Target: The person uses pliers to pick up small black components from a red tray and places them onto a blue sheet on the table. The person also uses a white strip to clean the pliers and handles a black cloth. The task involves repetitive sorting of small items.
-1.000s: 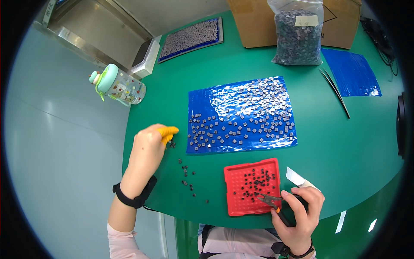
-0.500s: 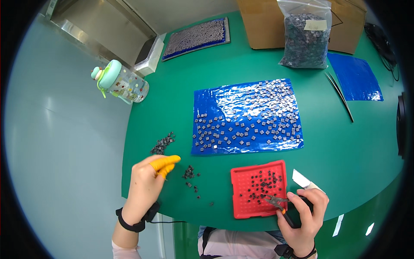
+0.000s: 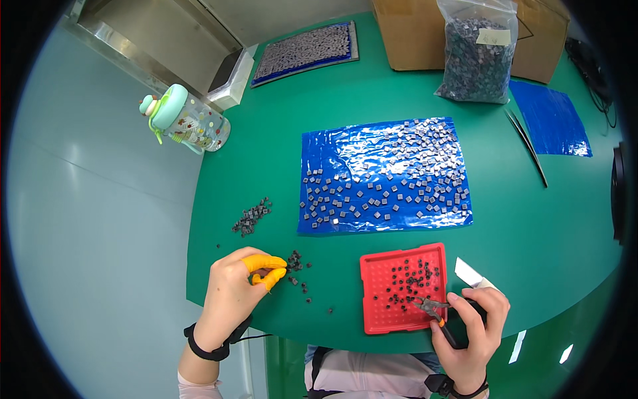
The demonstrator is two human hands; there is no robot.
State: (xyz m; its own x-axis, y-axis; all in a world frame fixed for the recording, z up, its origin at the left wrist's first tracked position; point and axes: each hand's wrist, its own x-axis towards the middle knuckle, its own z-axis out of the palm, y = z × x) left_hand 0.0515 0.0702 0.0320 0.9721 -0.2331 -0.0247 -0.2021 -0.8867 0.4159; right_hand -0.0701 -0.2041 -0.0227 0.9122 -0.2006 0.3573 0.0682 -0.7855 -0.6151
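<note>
My left hand (image 3: 242, 282) wears yellow covers on its thumb and forefinger. Their tips pinch together at the edge of a small pile of dark pieces (image 3: 295, 258); whatever lies between them is too small to make out. A few loose pieces trail off below the pile. In my right hand (image 3: 475, 336) is a pair of nippers (image 3: 432, 308) with black and orange handles, jaws pointing left over a red tray (image 3: 369, 292). Small black parts (image 3: 412, 282) lie scattered in that tray.
A blue sheet (image 3: 325, 149) dotted with small grey squares covers mid-table. Another dark heap (image 3: 251, 217) sits left of it. Around stand a bottle (image 3: 193, 123), a filled bag (image 3: 475, 63) and a carton (image 3: 409, 40). Tweezers (image 3: 528, 149) and a white-bladed tool (image 3: 470, 272) lie right.
My left hand has come down and right from beside the larger heap to the small pile, its fingertips now at the pieces. The right hand keeps the nippers over the tray; the view has shifted slightly.
</note>
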